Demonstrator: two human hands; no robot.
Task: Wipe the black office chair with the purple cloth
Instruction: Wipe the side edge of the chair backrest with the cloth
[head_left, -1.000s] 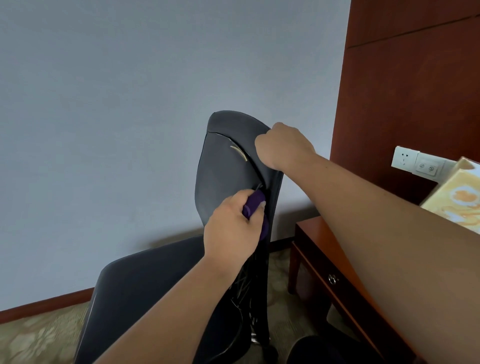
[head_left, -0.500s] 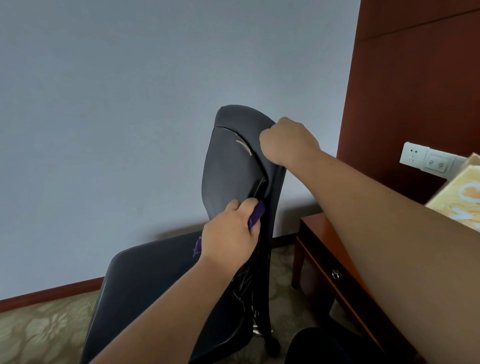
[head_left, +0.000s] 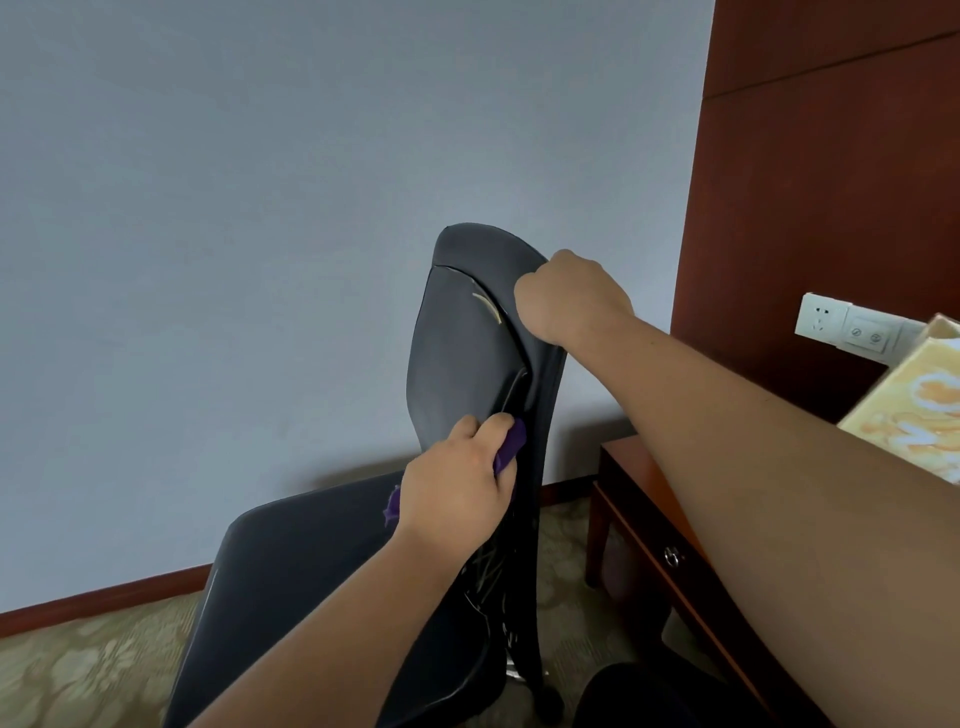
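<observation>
You are bracing the black office chair (head_left: 467, 364) with your right hand (head_left: 569, 296) clenched on its backrest edge. Your left hand (head_left: 452, 483) is gripping the bunched purple cloth (head_left: 511, 447) against the lower backrest; be pressing it flat, working along the seam.

The black office chair (head_left: 467, 353) stands side-on near a pale grey wall (head_left: 234, 208), its backrest upright and its seat extending toward the lower left. The right hand (head_left: 569, 296) is closed in a fist over the upper rear edge of the backrest. The left hand (head_left: 454, 486) is closed around the purple cloth (head_left: 511, 447) and presses it against the lower rear edge of the backrest; a second bit of cloth shows at the heel of that hand. A pale scuff marks the upper backrest. To the right are a reddish wooden panel (head_left: 831, 182), a white wall socket (head_left: 852, 328), a wooden side table (head_left: 649, 499) and a yellow patterned box (head_left: 919, 410). Patterned carpet (head_left: 78, 670) covers the floor.
</observation>
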